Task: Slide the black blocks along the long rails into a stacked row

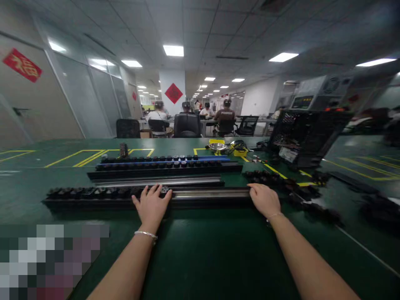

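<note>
A long black rail (212, 201) lies across the green table in front of me. Small dark blocks (75, 193) fill its left part in a row, while a bare metallic strip shows along the right part. My left hand (153, 205) rests on the rail with its fingers spread, over the right end of the row. Beside its forefinger is a greyish block (164, 190). At the rail's right end, my right hand (265, 201) is closed around the tip, fingers curled. The undersides of both hands are hidden.
Behind lie a silver rail (159, 181) and another black rail (165, 168) with more blocks. Dark parts (300, 193) are strewn to the right, near an open computer case (306, 135). A metal bowl (218, 146) stands farther back. Several people sit in the background.
</note>
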`<state>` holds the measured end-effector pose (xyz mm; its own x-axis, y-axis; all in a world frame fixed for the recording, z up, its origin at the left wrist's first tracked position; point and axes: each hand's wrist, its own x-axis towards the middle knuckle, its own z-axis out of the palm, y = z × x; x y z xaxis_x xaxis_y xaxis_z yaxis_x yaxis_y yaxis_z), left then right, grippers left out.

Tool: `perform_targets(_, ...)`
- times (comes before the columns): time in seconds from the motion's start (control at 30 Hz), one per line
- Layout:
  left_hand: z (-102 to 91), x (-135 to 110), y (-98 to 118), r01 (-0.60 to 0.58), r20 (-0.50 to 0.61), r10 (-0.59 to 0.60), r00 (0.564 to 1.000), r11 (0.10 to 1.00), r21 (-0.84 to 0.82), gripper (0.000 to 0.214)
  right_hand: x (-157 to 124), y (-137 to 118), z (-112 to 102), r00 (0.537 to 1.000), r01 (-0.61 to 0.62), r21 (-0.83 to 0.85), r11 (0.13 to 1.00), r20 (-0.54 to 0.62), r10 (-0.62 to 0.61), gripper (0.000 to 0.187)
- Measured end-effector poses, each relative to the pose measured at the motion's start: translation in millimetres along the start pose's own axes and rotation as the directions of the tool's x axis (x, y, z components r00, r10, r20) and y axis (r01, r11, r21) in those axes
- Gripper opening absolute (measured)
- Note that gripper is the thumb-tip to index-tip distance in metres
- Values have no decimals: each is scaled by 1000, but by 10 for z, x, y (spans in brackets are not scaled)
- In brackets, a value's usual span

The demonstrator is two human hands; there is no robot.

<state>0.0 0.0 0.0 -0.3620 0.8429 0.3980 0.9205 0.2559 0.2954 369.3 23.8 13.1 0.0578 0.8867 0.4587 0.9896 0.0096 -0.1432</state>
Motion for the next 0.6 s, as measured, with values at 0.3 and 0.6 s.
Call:
perform_targets(0.3,2,-4,5,-23,9,23,1000,1000,-14,54,3,35,23,1000,-4,-11,1000,0,4,43)
perform_targets(0.6,-1,-12,28,-44,8,44,999,999,-3,54,8,32,16,1000,-5,-12,1000,4,5,42)
